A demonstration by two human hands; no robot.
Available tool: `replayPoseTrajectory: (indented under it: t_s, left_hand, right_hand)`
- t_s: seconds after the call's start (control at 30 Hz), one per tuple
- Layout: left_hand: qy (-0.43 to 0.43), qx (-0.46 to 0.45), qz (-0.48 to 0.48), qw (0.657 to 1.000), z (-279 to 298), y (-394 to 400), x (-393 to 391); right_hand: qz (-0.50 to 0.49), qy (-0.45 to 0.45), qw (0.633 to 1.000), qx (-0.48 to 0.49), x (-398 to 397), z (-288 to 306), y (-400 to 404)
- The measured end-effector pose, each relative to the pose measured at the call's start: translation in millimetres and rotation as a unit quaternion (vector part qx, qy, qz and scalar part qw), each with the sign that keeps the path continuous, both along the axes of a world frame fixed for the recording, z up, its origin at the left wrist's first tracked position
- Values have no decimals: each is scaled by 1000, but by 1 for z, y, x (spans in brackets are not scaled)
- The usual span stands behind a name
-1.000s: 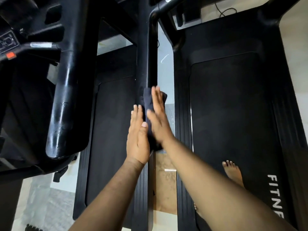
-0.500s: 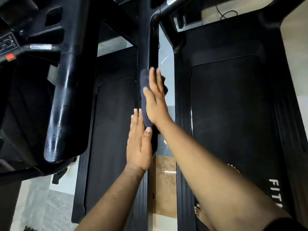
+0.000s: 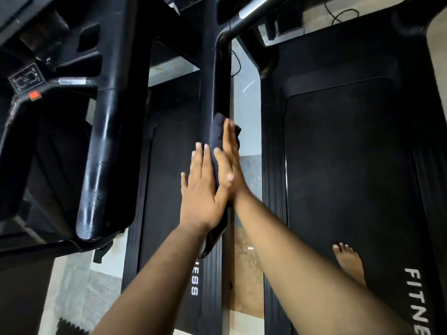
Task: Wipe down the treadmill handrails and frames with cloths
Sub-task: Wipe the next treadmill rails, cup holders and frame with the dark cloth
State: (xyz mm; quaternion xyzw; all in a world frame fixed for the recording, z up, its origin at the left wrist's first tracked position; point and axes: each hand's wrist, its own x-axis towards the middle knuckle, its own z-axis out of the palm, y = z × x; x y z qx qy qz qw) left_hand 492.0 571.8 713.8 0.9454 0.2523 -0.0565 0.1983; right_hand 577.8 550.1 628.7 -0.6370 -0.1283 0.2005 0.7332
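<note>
At the centre of the head view a black treadmill handrail (image 3: pixel 219 76) runs from 12 o'clock down toward the middle of the frame. A dark cloth (image 3: pixel 216 131) is wrapped against this rail just above centre. The right hand (image 3: pixel 229 163) presses the cloth to the rail from the 3 o'clock side; its fingers (image 3: pixel 228 134) are straight and held close together, flat on the fabric, and the thumb lies across the lower part of the cloth. The left hand (image 3: pixel 202 189) lies flat on the 9 o'clock side of the same rail, just below the cloth, fingers straight and narrowly spread, thumb pointing toward 9 o'clock. The heels of the two hands meet over the rail. Whether a second cloth sits under the left palm cannot be told.

Toward 9 o'clock a thick glossy black handrail (image 3: pixel 106 141) of the left treadmill slants down and ends in a rounded tip. At 10 o'clock a console (image 3: pixel 26 81) shows a small diagram label and a red tab. The left treadmill belt (image 3: pixel 167 189) lies below the hands, with white letters on its side rail. Toward 3 o'clock the right treadmill belt (image 3: pixel 343 165) fills the frame, with white lettering near 5 o'clock. A bare foot (image 3: pixel 349 262) stands on that belt at about 4 o'clock. Between the two machines a strip of tiled floor (image 3: pixel 248 269) shows. A black cable (image 3: pixel 342 14) loops on the floor at 1 o'clock.
</note>
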Motion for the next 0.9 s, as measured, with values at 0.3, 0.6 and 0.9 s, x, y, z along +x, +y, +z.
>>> replayPoseTrajectory:
  t_s: [0.3,0.6,0.9]
  left_hand:
    - [-23,7,-10,1000,-4,1,13]
    - [6,76,-45,996,1,8,31]
    - [-39,2,-19,999,0,20,78]
  right_hand:
    - [13,-13,1000,-8,23,4,0]
    - [27,-11,999,-18,-17,-5,-11]
    - [4,33,999,-9,1,1,-2]
